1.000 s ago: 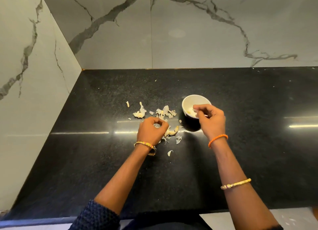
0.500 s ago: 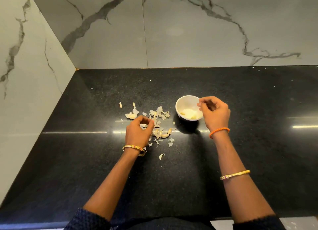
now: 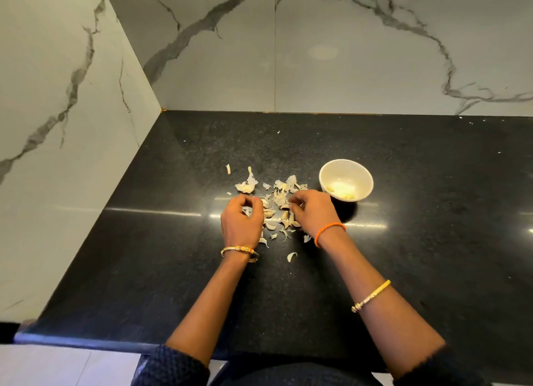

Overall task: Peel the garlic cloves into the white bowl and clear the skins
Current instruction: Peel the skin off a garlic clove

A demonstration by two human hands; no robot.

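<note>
Garlic cloves [image 3: 277,216] and skins [image 3: 284,187] between both hands. Left hand [image 3: 239,223] curled around a skin scrap; right hand [image 3: 313,215] curled, contents hidden. White bowl [image 3: 346,179] just beyond right hand.

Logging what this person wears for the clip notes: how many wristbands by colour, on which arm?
Orange band: 1, right wrist.
Gold bangle: 1, left wrist.
Yellow-gold bracelet: 1, right forearm.
Total: 3.

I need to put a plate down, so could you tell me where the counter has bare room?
Bare counter lies right of the white bowl, behind it toward the marble wall, and near the front edge. It is crowded between the hands, where garlic skins lie.
</note>
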